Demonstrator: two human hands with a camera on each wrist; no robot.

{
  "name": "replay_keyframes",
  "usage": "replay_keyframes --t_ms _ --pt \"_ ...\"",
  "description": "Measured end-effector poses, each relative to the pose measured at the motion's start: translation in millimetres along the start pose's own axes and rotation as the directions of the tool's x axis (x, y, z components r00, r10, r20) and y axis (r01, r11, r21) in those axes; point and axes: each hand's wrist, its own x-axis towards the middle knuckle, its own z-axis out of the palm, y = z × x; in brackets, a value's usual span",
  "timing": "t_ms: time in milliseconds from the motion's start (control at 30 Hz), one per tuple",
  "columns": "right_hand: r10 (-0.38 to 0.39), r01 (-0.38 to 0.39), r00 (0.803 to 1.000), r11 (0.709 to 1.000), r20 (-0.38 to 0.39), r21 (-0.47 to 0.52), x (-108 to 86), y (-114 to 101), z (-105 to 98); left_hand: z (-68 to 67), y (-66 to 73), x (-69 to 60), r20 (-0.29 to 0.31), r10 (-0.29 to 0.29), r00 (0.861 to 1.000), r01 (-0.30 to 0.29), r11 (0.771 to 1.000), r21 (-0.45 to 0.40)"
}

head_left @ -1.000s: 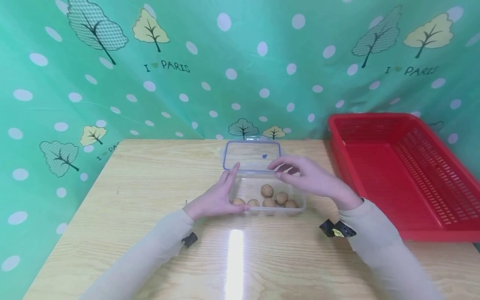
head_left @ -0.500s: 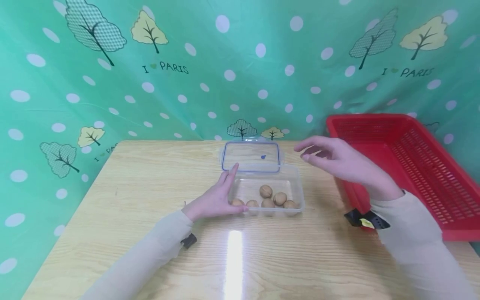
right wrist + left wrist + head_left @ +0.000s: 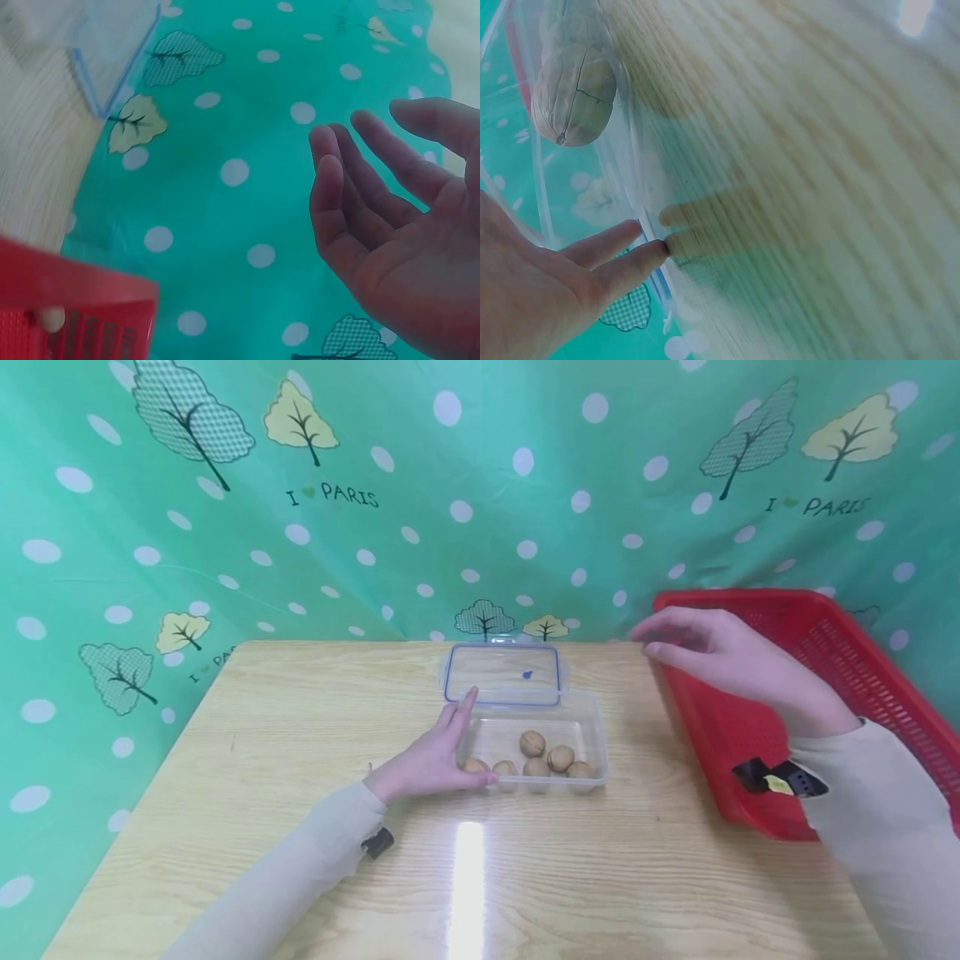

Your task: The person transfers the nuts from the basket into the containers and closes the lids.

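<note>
A clear plastic food container [image 3: 592, 718] sits on the table with several walnuts [image 3: 532, 743] in it, mostly along its near side. Its clear lid [image 3: 487, 672], edged in blue, lies folded back behind it. My left hand [image 3: 435, 752] rests at the container's left end, fingers straight along the side and thumb at the near rim. One walnut [image 3: 574, 94] shows through the wall in the left wrist view. Raised over the red basket's left edge, my right hand [image 3: 738, 656] has loosely bent fingers. Nothing lies in its palm [image 3: 405, 262] in the right wrist view.
The large red plastic basket [image 3: 693, 743] stands at the table's right side. A small pale brown thing [image 3: 51, 319] is in it, too blurred to identify. A green dotted cloth [image 3: 360, 468] hangs behind the wooden table [image 3: 322, 693].
My right hand has moved from above the container rightward and away, to over the red basket's edge. The left hand, the container and the walnuts have stayed in place.
</note>
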Motion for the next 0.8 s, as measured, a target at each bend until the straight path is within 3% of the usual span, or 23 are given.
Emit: replay_keyframes --t_ms 267,800 --pt "0.010 -0.010 1.000 0.999 0.002 -0.046 4.1 18 -9 -0.4 0.5 -0.1 -0.003 0.001 1.000 -0.001 1.000 -0.004" --pt "0.146 -0.141 0.988 0.985 0.043 -0.096 13.3 77 -32 0.4 -0.1 0.2 0.004 -0.012 1.000 0.012 1.000 -0.016"
